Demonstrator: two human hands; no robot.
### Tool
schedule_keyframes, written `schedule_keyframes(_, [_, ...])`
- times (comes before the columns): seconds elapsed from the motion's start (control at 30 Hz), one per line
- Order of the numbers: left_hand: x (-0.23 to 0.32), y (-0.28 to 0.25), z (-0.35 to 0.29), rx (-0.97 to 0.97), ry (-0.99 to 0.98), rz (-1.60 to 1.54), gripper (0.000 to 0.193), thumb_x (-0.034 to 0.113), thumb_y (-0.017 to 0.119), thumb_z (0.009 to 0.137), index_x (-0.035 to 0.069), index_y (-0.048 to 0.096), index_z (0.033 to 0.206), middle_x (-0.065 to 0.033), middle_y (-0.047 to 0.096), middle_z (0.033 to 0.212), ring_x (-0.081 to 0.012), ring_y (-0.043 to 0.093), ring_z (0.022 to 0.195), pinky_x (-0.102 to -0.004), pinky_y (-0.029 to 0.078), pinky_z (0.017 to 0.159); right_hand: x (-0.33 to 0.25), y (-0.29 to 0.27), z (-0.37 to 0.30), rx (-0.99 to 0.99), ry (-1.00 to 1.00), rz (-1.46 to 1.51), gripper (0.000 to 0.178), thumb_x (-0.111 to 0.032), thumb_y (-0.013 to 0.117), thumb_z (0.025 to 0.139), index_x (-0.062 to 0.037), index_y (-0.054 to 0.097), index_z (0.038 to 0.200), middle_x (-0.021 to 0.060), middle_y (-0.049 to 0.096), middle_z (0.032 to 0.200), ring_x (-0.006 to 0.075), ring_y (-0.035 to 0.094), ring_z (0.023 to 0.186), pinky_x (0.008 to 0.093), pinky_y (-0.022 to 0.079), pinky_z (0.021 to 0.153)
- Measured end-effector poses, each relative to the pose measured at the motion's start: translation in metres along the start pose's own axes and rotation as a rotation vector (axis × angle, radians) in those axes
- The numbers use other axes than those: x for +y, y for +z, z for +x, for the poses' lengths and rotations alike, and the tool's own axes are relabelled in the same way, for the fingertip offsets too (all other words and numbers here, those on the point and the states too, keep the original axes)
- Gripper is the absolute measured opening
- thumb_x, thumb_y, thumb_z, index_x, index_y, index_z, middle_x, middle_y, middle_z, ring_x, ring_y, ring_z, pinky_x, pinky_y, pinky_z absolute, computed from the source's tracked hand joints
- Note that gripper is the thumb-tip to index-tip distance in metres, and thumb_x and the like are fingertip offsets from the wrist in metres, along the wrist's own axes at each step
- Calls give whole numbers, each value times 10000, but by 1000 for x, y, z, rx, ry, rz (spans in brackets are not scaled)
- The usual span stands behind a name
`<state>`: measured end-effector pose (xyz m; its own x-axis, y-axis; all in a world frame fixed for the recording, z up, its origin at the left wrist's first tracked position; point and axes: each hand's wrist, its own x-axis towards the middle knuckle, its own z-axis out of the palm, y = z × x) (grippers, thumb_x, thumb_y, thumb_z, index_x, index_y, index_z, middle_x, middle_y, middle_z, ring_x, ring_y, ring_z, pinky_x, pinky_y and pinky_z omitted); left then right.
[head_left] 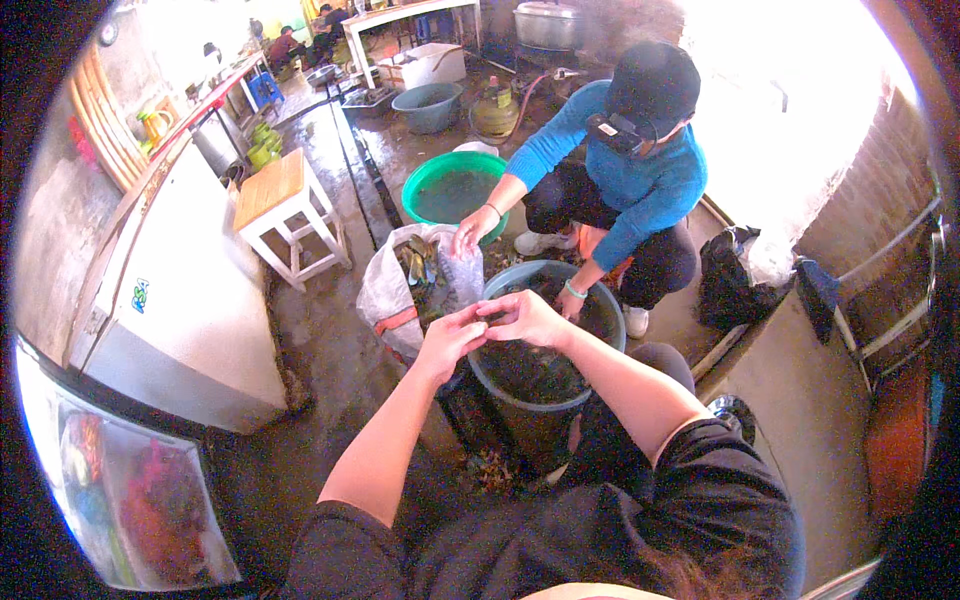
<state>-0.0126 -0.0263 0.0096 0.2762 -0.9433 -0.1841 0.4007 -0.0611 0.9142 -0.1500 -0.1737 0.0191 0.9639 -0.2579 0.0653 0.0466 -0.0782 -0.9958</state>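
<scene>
My left hand (450, 338) and my right hand (526, 319) meet over the left rim of a grey-blue tub (487, 385). The fingers of both are closed in a pinch, fingertips together. Whatever they hold is too small or hidden to make out. Dark water and dark lumps fill the tub. Just beyond my left hand stands a white woven sack (385, 283), its mouth wide, with shells (420, 262) inside that look like mussels. A co-worker in a blue sweater (648, 175) reaches one hand into the tub and the other over the sack.
Behind the sack is a green basin (412, 195) of murky water. A wooden-topped stool (272, 190) and a white chest (190, 310) stand to the left. Black plastic bags (735, 285) lie right of the co-worker. A gas cylinder (494, 112) stands farther back on the wet floor.
</scene>
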Motion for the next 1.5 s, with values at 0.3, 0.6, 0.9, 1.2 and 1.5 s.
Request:
schedule_keyframes(0.3, [0,-3,-6,-24,74,112,537,38,619,823,-27,452,1328,-30,569,1158,-93,564,957,-247,466,835,-6,13,-4,26,-38,-199,389,-8,683,735,41,600,1111,112,555,1239,108,584,955,261,506,808])
schedule_keyframes(0.6, [-12,-3,6,119,278,421,600,48,632,730,-79,468,1293,-58,591,1142,-94,551,957,-238,450,835,-19,25,-2,55,-136,-350,397,20,653,659,21,621,1054,126,568,1248,30,512,731,231,465,634])
schedule_keyframes(0.9, [-13,-5,13,262,361,602,541,118,651,688,-91,551,1176,-125,633,1094,-134,589,961,-279,458,861,-5,32,11,122,-381,-503,365,11,656,668,-15,638,1032,82,638,945,103,567,851,263,465,763])
schedule_keyframes(1.2, [-33,-18,31,369,433,387,509,52,634,708,-54,539,1196,-158,601,1193,-220,557,1124,-326,417,964,16,51,17,260,-318,-1062,517,-113,583,788,80,448,1247,297,535,1205,382,566,1087,407,472,926])
schedule_keyframes(1.5, [-23,0,23,400,319,206,298,12,623,740,-9,607,1037,-58,632,1008,-131,559,943,-282,438,836,27,52,18,192,-168,-1124,448,-76,499,836,93,416,1243,288,561,1155,377,623,957,430,520,815])
